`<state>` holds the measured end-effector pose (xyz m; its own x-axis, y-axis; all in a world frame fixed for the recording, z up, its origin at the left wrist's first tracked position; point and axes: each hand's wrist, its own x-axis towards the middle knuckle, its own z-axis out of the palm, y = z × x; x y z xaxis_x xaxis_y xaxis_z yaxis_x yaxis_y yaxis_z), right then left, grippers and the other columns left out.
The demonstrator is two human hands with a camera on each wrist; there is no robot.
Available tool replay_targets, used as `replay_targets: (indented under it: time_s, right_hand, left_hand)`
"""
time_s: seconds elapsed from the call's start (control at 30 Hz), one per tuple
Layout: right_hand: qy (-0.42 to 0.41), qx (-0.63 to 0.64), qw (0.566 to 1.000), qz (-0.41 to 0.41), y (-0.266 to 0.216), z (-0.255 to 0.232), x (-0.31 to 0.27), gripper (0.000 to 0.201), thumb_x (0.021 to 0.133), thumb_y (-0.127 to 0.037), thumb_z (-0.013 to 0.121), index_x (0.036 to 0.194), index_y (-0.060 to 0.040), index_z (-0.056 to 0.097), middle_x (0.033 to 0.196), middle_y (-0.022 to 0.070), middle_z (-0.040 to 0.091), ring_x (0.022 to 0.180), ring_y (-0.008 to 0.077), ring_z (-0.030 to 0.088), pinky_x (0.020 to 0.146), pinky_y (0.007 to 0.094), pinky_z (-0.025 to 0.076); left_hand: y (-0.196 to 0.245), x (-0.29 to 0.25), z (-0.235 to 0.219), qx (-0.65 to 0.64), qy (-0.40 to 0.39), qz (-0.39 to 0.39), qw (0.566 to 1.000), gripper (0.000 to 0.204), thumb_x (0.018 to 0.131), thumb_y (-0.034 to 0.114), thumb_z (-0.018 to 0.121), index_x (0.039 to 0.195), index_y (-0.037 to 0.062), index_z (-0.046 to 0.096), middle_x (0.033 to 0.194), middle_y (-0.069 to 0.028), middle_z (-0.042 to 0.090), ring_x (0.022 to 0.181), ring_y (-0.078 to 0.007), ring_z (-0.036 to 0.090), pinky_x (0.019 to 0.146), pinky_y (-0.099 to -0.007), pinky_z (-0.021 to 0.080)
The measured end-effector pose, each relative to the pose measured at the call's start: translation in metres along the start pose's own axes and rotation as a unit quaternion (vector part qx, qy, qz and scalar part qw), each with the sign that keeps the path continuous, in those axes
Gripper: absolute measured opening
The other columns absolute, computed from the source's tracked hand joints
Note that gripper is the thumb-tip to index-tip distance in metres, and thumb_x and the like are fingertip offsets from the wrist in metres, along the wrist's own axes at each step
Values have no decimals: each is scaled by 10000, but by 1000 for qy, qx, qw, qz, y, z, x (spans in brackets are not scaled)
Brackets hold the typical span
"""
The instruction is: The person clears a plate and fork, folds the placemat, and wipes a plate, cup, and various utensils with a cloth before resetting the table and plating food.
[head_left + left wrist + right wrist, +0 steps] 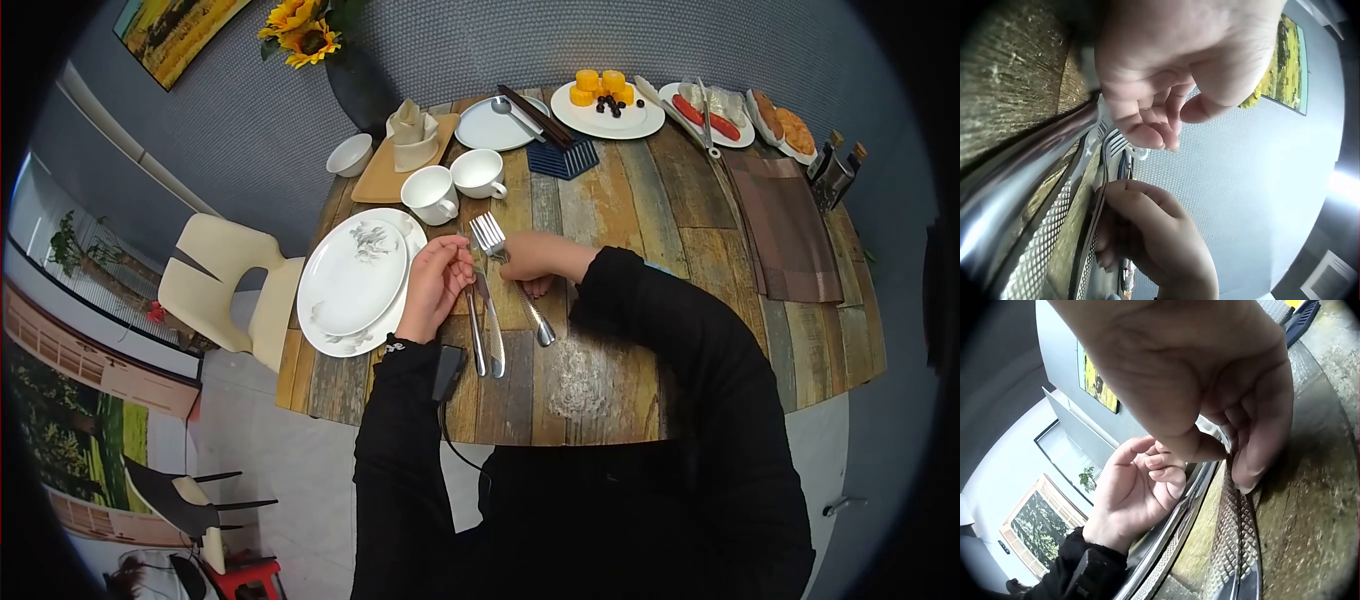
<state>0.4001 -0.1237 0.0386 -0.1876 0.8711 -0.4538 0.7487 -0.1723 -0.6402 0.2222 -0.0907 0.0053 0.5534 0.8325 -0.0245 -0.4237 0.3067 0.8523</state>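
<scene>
My right hand (545, 258) pinches a metal fork (488, 233) by its handle, thumb on one side and fingers on the other. The fork's tines point to the back of the table; its textured handle (1230, 531) shows below the fingers in the right wrist view. My left hand (432, 290) holds nothing, its fingers loosely bent, palm turned toward the fork. Beside it lie a knife (496, 345) with a patterned handle and a smooth-handled piece of cutlery (476, 335), whose far end the left hand partly hides. A stacked pair of plates (350, 280) sits left of that hand.
Two white cups (431, 195) stand behind the hands, near a wooden tray (375, 180) with a folded napkin. Along the back are a light plate (480, 130) with a spoon, a corn plate (610, 127) and a sausage plate (735, 130). A brown placemat (785, 230) lies at right.
</scene>
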Motion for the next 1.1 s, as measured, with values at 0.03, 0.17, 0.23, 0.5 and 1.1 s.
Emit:
replay_targets:
  time_s: [0.03, 0.17, 0.23, 0.5, 1.1]
  right_hand:
    - [-9, 9, 1000, 6, 1, -1, 0, 261, 752, -160, 491, 713, 84, 575, 584, 122, 600, 460, 200, 593, 397, 300, 494]
    - [-27, -18, 999, 6, 0, -3, 0, 285, 778, -166, 458, 689, 83, 562, 590, 122, 600, 461, 197, 590, 394, 305, 494]
    - [-24, -13, 1000, -10, 1, -6, -2, 284, 782, -169, 451, 687, 75, 561, 591, 118, 597, 460, 193, 586, 401, 301, 492]
    - [-33, 41, 994, -99, -4, -33, -27, 256, 805, -187, 438, 714, 31, 535, 574, 89, 570, 470, 176, 577, 430, 270, 485]
    - [52, -128, 943, -303, 107, -53, -144, 375, 611, -180, 697, 939, -70, 552, 867, 96, 505, 860, 264, 496, 741, 329, 404]
  left_hand:
    - [0, 1, 0, 8, 4, -3, 1000, 153, 869, 66, 388, 945, 3, 505, 726, -69, 557, 590, -126, 528, 559, -245, 454]
    - [5, 0, 5, 44, 13, -18, 999, 156, 867, 51, 381, 945, 2, 507, 729, -67, 559, 590, -116, 532, 561, -229, 463]
    - [8, -1, 9, 62, 11, -25, 998, 160, 865, 47, 377, 943, -4, 507, 730, -66, 561, 590, -115, 533, 562, -228, 466]
    - [2, -5, 67, 66, 54, -86, 993, 224, 897, 132, 385, 968, -52, 493, 823, -111, 573, 648, -157, 542, 592, -262, 469]
    - [-66, -1, 127, -118, -39, -181, 976, 261, 909, 135, 365, 1083, -41, 450, 727, -34, 513, 536, -91, 404, 468, -202, 340]
